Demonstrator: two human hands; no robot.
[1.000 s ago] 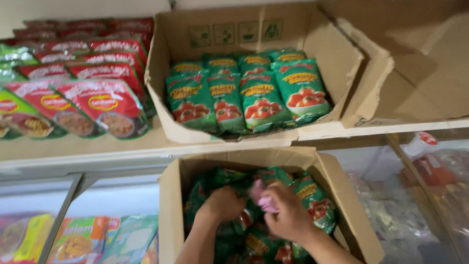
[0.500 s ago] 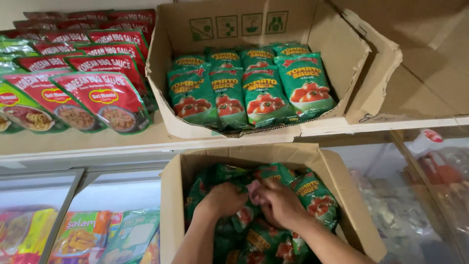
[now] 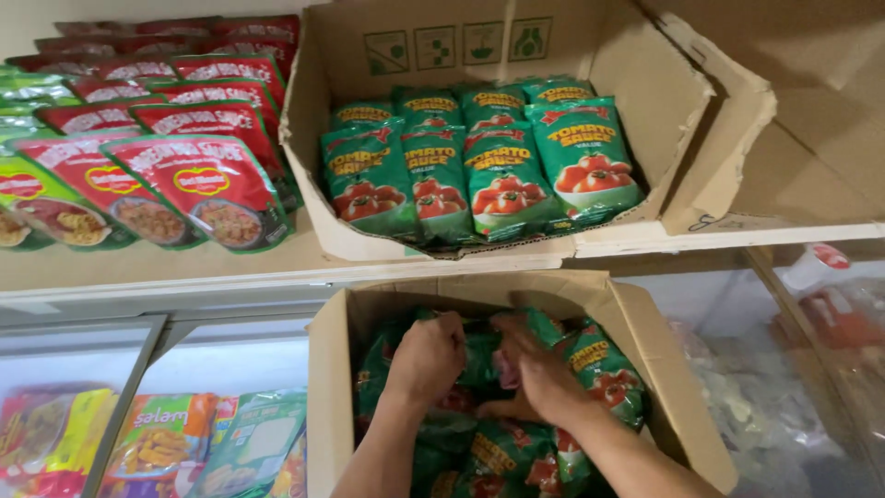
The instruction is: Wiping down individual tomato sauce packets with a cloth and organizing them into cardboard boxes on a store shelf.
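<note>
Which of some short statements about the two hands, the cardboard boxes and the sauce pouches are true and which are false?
1. Both hands, left hand and right hand, are inside the lower brown cardboard box. True.
2. The lower box holds red pouches. False: it holds green sauce pouches.
3. The upper cardboard box on the shelf holds green tomato pouches. True.
4. The red sauce pouches lie right of the upper box. False: they lie left of it.

Both hands, left (image 3: 426, 358) and right (image 3: 544, 378), side by side, fingers curled, forearms reaching forward.
</note>
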